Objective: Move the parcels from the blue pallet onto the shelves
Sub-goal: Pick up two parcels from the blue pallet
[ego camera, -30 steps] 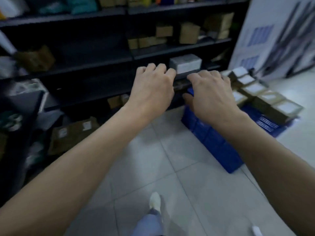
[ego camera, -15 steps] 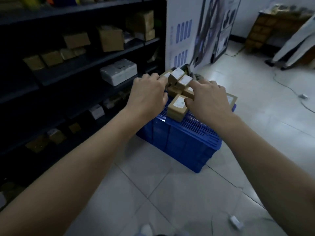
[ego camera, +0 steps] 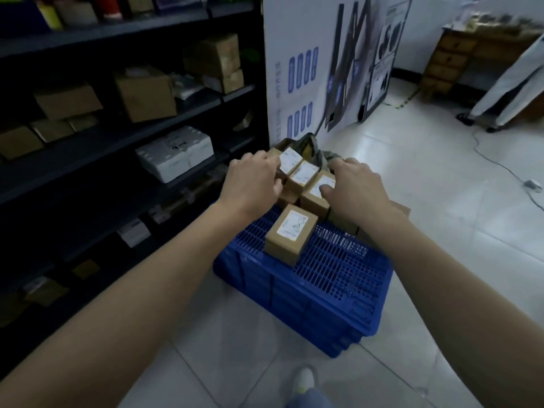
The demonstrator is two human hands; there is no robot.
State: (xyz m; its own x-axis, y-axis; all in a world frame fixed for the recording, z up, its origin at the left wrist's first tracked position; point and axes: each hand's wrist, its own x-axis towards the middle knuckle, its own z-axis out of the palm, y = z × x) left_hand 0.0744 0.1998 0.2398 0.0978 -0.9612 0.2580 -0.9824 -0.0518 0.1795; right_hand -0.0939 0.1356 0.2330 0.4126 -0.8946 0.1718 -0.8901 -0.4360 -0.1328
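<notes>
Several small brown parcels with white labels lie on the blue slatted pallet [ego camera: 332, 278] on the floor. One parcel [ego camera: 291, 234] sits alone nearest me; three more [ego camera: 303, 175] form a row behind it. My left hand [ego camera: 253, 184] is against the left side of that row, fingers curled down. My right hand [ego camera: 356, 189] is spread over the right end of the row, its thumb on the label of a parcel [ego camera: 316, 195]. All parcels rest on the pallet. The dark shelves [ego camera: 97, 145] stand to the left.
The shelves hold brown cartons [ego camera: 145, 95] and a white foam box [ego camera: 176, 154]. A printed board [ego camera: 323, 69] leans behind the pallet. A wooden drawer unit [ego camera: 450, 60], a person in white [ego camera: 506, 83] and a floor cable [ego camera: 500, 166] are at the right. My foot [ego camera: 303, 381] is below.
My view has swung right from the shelves to the pallet. Both hands have come down onto the row of parcels.
</notes>
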